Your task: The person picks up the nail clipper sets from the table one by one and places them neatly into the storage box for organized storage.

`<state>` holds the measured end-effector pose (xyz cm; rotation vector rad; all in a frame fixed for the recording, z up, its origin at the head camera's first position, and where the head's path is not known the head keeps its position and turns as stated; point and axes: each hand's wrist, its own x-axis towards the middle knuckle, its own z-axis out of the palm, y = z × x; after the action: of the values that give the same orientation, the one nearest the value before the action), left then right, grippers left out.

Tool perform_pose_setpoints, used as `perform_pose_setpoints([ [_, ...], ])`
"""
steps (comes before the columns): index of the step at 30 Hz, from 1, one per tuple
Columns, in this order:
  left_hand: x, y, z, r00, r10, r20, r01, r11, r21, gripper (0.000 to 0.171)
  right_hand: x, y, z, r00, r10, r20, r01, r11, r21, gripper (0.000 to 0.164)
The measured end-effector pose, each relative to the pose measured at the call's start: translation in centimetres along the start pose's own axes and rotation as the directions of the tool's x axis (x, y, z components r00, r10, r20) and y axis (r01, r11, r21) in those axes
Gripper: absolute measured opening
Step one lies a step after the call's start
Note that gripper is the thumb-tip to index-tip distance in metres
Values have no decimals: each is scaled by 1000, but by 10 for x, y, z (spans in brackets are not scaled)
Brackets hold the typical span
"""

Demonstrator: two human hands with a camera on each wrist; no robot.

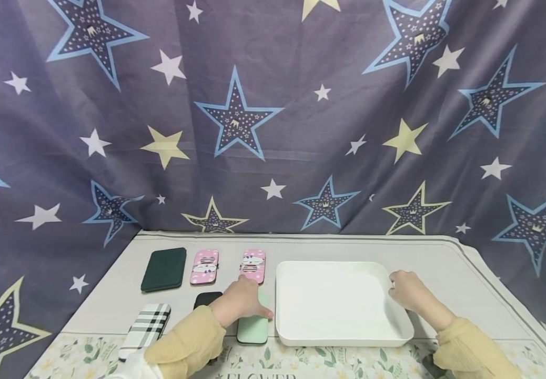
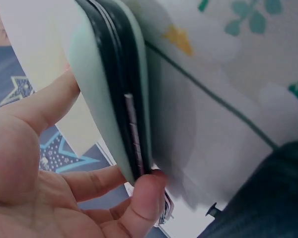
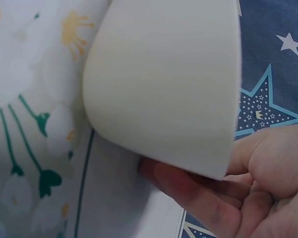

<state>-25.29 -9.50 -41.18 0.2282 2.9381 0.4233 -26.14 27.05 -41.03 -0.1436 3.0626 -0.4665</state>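
Note:
My left hand (image 1: 241, 301) grips a mint-green hard case (image 1: 252, 330) lying on the table left of the white tray. In the left wrist view, the case (image 2: 84, 64) shows a dark seam with a metal strip, the thumb against one face and fingertips (image 2: 148, 196) at its end. A pink cat-print case (image 1: 254, 266) lies just beyond these fingers, and a black case (image 1: 206, 299) is partly hidden behind the hand. My right hand (image 1: 409, 290) holds the right rim of the white tray (image 1: 344, 341). The right wrist view shows fingers curled under the tray wall (image 3: 161, 84).
Farther left lie a second pink cat-print case (image 1: 204, 267), a dark green case (image 1: 164, 269) and a plaid case (image 1: 146, 327). The table cover (image 1: 349, 247) has a floral front band. A star-printed curtain (image 1: 282, 137) hangs behind the table.

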Motion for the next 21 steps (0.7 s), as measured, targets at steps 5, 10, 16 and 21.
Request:
perform_pose_setpoints([
  [5,7,-8,-7,999,20,41,-17,997,-75,74,1,0,0,1000,-5,-9,5,1000,4,27],
  [10,9,-14,-16,996,36,81,-23,988,-156,52,1,1,1,1000,-19,-14,19,1000,-8,26],
  [16,12,-22,-18,991,19,135,23,955,-297,33,2,1,1,1000,-18,-14,17,1000,-14,24],
  [21,14,-28,-13,983,-3,184,88,885,-458,24,1,2,1,1000,-20,-17,20,1000,-9,22],
])
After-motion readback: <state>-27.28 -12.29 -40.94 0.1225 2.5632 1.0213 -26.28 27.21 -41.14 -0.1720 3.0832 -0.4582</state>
